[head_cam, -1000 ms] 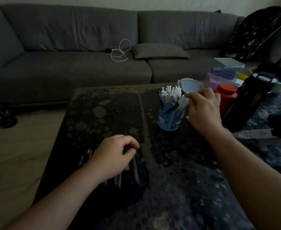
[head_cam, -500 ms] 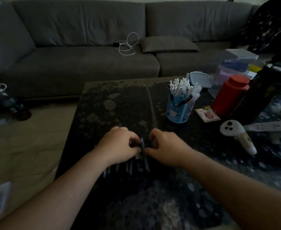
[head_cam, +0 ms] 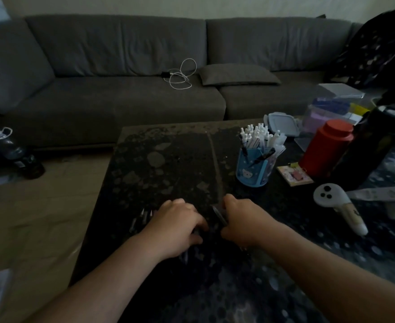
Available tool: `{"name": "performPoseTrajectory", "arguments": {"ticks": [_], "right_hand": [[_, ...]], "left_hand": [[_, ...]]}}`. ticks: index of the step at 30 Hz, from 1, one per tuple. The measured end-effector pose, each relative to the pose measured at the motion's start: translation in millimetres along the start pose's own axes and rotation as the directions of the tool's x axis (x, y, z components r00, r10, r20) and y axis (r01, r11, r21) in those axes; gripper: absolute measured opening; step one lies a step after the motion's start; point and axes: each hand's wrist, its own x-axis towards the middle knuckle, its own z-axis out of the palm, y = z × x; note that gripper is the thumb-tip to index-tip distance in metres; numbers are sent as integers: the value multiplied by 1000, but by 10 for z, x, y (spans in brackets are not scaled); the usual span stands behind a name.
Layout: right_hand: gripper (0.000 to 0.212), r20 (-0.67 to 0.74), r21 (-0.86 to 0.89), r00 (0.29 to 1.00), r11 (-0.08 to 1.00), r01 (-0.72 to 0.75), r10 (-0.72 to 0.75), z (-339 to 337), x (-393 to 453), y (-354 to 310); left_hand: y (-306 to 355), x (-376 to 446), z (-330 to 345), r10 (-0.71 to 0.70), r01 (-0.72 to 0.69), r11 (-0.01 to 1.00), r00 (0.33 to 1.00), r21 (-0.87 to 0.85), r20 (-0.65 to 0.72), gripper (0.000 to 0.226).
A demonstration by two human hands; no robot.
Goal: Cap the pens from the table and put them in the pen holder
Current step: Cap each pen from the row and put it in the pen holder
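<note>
A blue pen holder (head_cam: 253, 169) stuffed with several white-capped pens stands on the dark table (head_cam: 168, 164), right of centre. Near the front, a row of loose pens (head_cam: 142, 217) lies on the table, mostly covered by my left hand (head_cam: 177, 226), whose fingers curl down among them. What those fingers grip is hidden. My right hand (head_cam: 243, 221) is beside it, closed on a dark pen (head_cam: 219, 215) that sticks up and away between the two hands. The hands almost touch.
A red canister (head_cam: 327, 145), a tall black bottle (head_cam: 373, 145), a white controller (head_cam: 338, 206), a small notepad (head_cam: 294, 176) and plastic boxes (head_cam: 331, 106) crowd the table's right side. A grey sofa (head_cam: 121, 94) lies beyond. A bottle (head_cam: 12, 150) stands on the floor at left.
My right hand came back from the pen holder to the loose pens and took hold of one next to my left hand. The view shifted left and down.
</note>
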Motion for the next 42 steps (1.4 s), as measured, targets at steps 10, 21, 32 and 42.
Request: {"name": "performPoseTrajectory", "arguments": {"ticks": [10, 21, 32, 42], "right_hand": [[31, -161, 394, 985, 919, 7, 62, -180, -35, 166], [23, -592, 88, 720, 859, 504, -362, -154, -243, 192], [20, -719, -102, 539, 834, 542, -438, -199, -340, 1], [19, -668, -227, 547, 839, 495, -504, -193, -352, -16]], "left_hand": [[17, 45, -109, -594, 81, 355, 789, -932, -158, 28], [-212, -164, -272, -591, -72, -71, 806, -995, -16, 18], [-35, -247, -281, -499, -94, 59, 859, -994, -111, 21], [22, -276, -277, -448, -51, 437, 854, -898, -266, 20]]}}
